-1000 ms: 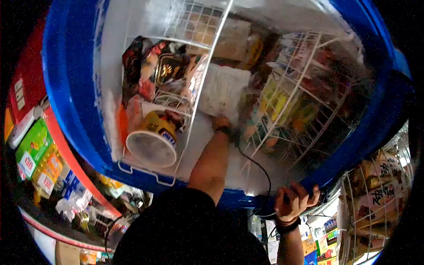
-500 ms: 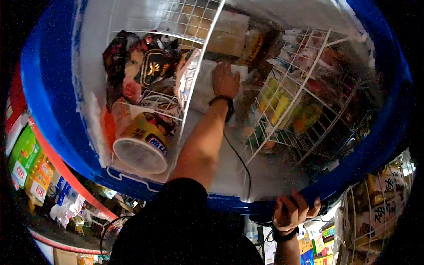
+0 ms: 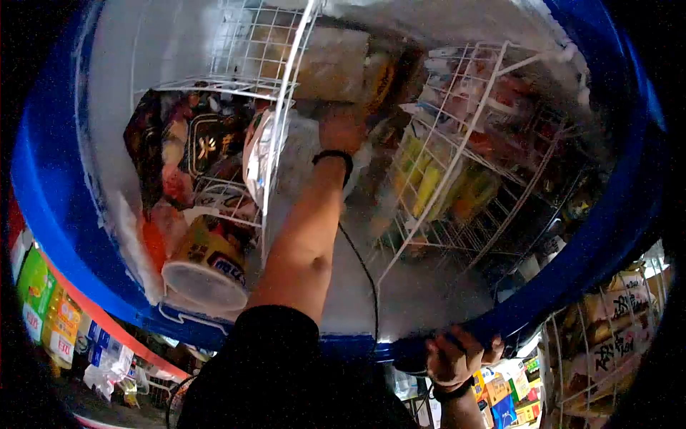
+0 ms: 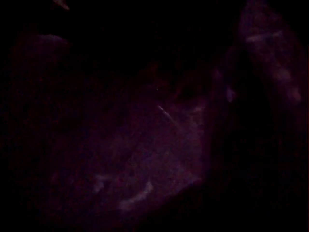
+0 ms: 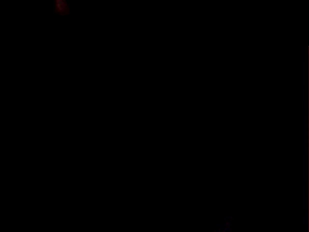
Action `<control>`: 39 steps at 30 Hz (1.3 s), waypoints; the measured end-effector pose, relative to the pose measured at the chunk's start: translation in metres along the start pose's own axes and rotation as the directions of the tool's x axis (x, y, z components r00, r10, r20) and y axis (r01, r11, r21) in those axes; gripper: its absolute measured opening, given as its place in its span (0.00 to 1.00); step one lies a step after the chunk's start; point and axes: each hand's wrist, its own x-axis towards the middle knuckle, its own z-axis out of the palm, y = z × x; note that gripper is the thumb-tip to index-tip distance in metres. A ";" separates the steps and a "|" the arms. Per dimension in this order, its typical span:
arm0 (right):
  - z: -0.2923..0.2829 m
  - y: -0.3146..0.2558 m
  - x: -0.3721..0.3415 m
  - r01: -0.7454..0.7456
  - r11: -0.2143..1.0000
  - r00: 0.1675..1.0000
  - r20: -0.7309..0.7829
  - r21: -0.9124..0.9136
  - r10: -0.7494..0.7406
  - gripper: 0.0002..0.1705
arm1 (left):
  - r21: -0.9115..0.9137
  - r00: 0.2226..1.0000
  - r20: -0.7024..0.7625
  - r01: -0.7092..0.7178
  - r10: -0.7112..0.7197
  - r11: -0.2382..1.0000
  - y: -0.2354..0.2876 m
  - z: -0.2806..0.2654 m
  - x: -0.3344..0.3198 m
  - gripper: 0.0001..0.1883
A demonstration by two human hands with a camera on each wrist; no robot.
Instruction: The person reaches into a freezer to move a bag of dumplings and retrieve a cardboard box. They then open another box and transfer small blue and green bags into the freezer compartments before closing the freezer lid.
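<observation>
In the head view my left hand (image 3: 341,132) is deep inside a chest freezer, at the far end of a frosty whitish package (image 3: 291,154). The fingers are blurred and in shadow, and I cannot tell whether they grip it. A black band (image 3: 334,159) is round that wrist, with a dark cord trailing from it. My right hand (image 3: 456,357) rests at the freezer's blue front rim (image 3: 421,352), fingers loosely bent. The left wrist view shows only faint dark shapes, and the right wrist view is almost wholly black.
A wire basket (image 3: 246,89) on the left holds dark food bags (image 3: 204,139) and a yellow-and-white tub (image 3: 207,264). Another wire basket (image 3: 468,143) on the right holds yellow packs. A carton (image 3: 332,64) lies at the back. Outside, a wire rack (image 3: 572,343) stands at right.
My left hand has moved from the near end of the whitish package, across its top, to its far end. The view has shifted so the freezer appears further left. The right hand stays at the rim.
</observation>
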 end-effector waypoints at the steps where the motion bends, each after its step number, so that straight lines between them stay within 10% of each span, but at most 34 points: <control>1: -0.001 -0.001 -0.001 -0.001 1.000 1.000 0.014 0.016 0.001 0.08 | 0.018 0.992 -0.107 -0.068 0.070 0.997 0.003 -0.008 0.016 0.32; 9: 0.005 -0.007 -0.041 -0.145 0.989 0.989 0.037 0.012 0.144 0.08 | 0.291 0.808 -0.526 -0.122 0.265 0.949 0.037 0.006 0.142 0.25; 11: -0.004 -0.008 -0.032 -0.154 0.988 0.979 0.128 -0.020 0.156 0.08 | 0.248 0.736 -0.609 -0.177 0.295 0.953 0.035 0.023 0.161 0.22; 16: -0.004 -0.003 -0.030 -0.057 0.998 0.991 0.124 -0.021 0.059 0.07 | -0.066 0.961 -0.051 -0.275 0.272 0.959 0.078 -0.025 0.114 0.21; 21: -0.003 0.002 -0.033 0.039 0.999 0.991 0.131 -0.012 -0.037 0.07 | -0.184 0.707 -0.666 -0.466 0.239 0.866 0.059 0.048 0.060 0.22; 25: -0.003 -0.003 -0.017 -0.004 1.000 0.995 0.096 -0.008 0.005 0.07 | -0.455 0.812 -0.569 -0.445 0.133 0.771 0.053 0.035 0.006 0.22; 29: -0.007 -0.003 -0.001 0.027 0.999 0.998 0.056 -0.018 -0.026 0.07 | -0.770 0.896 -0.399 -0.213 -0.194 0.601 0.073 -0.032 -0.036 0.21; 34: 0.006 0.001 0.002 0.049 0.998 0.990 -0.136 0.026 -0.045 0.06 | -0.786 0.765 -0.595 -0.489 -0.247 0.380 0.081 -0.080 -0.067 0.20; 39: 0.005 -0.008 0.001 -0.173 0.970 0.964 -0.171 0.172 0.203 0.09 | -0.853 0.829 -0.451 -0.510 -0.332 -0.115 0.105 -0.150 -0.144 0.18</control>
